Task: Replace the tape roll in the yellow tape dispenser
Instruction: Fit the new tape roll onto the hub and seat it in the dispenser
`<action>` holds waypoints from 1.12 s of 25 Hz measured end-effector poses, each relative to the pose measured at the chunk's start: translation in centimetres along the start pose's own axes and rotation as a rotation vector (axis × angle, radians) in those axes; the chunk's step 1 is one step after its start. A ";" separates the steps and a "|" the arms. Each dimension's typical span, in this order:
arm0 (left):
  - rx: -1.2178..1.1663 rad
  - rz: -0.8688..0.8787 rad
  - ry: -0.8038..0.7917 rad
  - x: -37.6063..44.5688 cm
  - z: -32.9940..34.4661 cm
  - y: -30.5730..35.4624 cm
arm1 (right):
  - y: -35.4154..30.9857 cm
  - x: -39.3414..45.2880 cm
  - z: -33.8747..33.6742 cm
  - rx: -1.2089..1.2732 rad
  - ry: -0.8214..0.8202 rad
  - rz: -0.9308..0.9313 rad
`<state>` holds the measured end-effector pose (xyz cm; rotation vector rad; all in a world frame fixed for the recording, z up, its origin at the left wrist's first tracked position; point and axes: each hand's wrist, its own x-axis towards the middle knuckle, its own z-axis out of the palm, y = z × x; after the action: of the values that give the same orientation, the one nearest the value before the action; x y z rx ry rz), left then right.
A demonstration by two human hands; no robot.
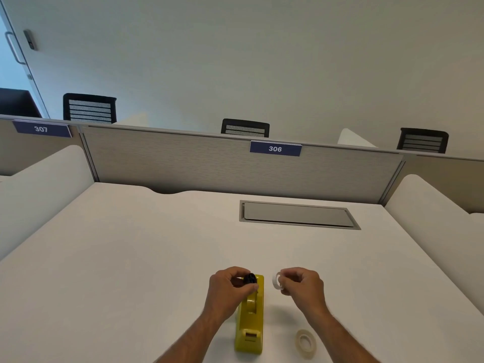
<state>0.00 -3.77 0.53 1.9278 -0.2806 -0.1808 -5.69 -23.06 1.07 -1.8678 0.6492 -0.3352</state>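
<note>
The yellow tape dispenser (249, 320) stands on the white worktop (131, 258) at the lower centre of the frame, its length running away from the camera and its cutter end nearest the bottom edge. Its roll cradle shows no roll in it. Above the dispenser's far end, the left hand (227, 289) holds a black spoked hub (250, 279), its grip pinching the hub between thumb and fingertips, just over the yellow body. To the right of the dispenser and apart from it, the right hand (301, 286) is lifted off the worktop, its grip pinching a small white ring (276, 281), which looks like a bare tape core, held on edge. The two hands are level with each other, with the dispenser's far end between them. Lower right of the dispenser, near the bottom edge, a clear tape roll (305, 344) lies flat on the worktop, touched by neither hand.

Farther up the worktop, right of centre, a grey cable hatch (298, 214) is set flush into the surface. A grey partition (183, 158) closes off the back and carries blue labels reading 306 (275, 148) and 307 (41, 129). Black chair backs (245, 128) show above it against a pale wall.
</note>
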 end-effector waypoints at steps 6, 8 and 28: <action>-0.012 -0.007 -0.015 -0.2 0.1 -0.2 | 1.9 0.0 -0.3 -0.539 -0.040 0.024; -0.017 -0.011 -0.017 -0.2 0.0 -0.3 | 2.5 -0.1 -0.4 -0.617 -0.054 0.082; -0.072 -0.041 -0.005 -0.5 -0.3 -0.2 | 1.5 -2.5 -2.7 -1.004 -0.363 0.303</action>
<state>-0.40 -3.33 0.45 1.8633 -0.2346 -0.2205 -9.54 -24.04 0.89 -2.6101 0.9171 0.6395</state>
